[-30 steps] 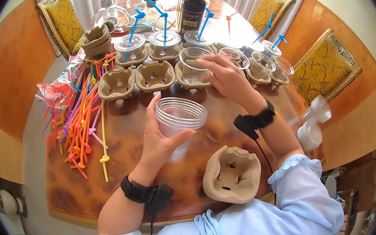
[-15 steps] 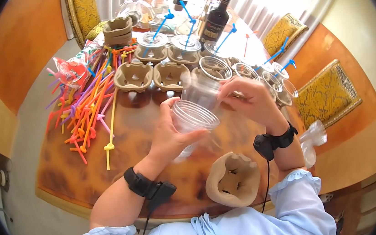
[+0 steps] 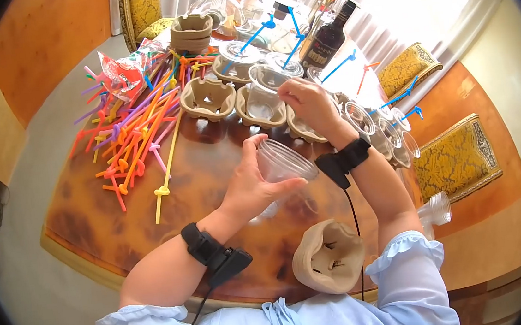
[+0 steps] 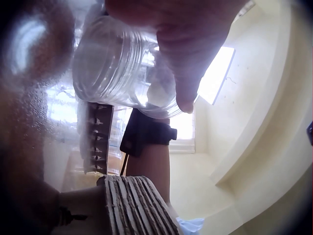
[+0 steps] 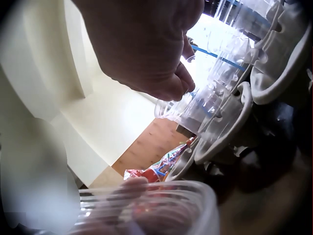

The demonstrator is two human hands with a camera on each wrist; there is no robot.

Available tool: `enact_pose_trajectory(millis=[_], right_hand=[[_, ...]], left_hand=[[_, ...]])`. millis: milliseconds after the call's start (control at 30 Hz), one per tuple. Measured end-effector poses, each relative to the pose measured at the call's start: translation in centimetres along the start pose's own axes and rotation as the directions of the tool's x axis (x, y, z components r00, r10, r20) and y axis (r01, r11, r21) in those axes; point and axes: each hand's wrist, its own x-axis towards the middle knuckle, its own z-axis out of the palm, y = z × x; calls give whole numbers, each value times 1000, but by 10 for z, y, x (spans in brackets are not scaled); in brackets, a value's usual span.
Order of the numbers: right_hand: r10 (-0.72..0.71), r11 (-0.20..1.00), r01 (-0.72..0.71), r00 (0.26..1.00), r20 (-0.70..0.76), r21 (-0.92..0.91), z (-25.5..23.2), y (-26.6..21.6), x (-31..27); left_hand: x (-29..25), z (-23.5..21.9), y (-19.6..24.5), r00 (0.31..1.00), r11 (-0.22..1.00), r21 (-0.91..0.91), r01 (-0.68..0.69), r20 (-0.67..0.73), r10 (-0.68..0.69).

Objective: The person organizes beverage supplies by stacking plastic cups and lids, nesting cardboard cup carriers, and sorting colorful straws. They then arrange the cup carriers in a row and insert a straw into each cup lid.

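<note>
My left hand (image 3: 244,186) grips a tilted stack of nested clear plastic cups (image 3: 282,160), thumb along one side; in the left wrist view the stack (image 4: 110,63) shows beside the thumb. Farther forward, my right hand (image 3: 313,107) pinches the rim of a single clear cup (image 3: 260,101), which stands in a brown cardboard holder (image 3: 261,122). Seen from the right wrist, that hand (image 5: 146,49) has its fingertips at the cup's rim. An unfilled cardboard holder (image 3: 207,99) sits just left of this one.
Knotted colourful straws (image 3: 137,134) lie on the left of the table. Lidded cups (image 3: 239,52) with blue straws stand behind, near a dark bottle (image 3: 331,39). A stack of holders (image 3: 329,257) rests at the near edge, and more cups (image 3: 435,209) lie at the right.
From the stack, my right hand has carried one cup forward into the holder. My left hand still grips the stack, and the head view has turned.
</note>
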Motion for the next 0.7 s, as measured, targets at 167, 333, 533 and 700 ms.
enact_pose_trajectory(millis=[167, 333, 533, 700], right_hand=[[-148, 977, 138, 988, -51, -161, 1, -11, -9], [38, 941, -145, 944, 328, 307, -57, -64, -45], [82, 870, -295, 876, 476, 394, -78, -78, -64], [231, 890, -212, 973, 2, 404, -90, -80, -30]], left_hand=[[-1, -1, 5, 1000, 1000, 1, 17, -22, -17], [3, -1, 4, 995, 995, -80, -53, -85, 46], [-3, 0, 12, 998, 994, -88, -65, -12, 64], [0, -4, 8, 996, 1000, -26, -13, -87, 10]])
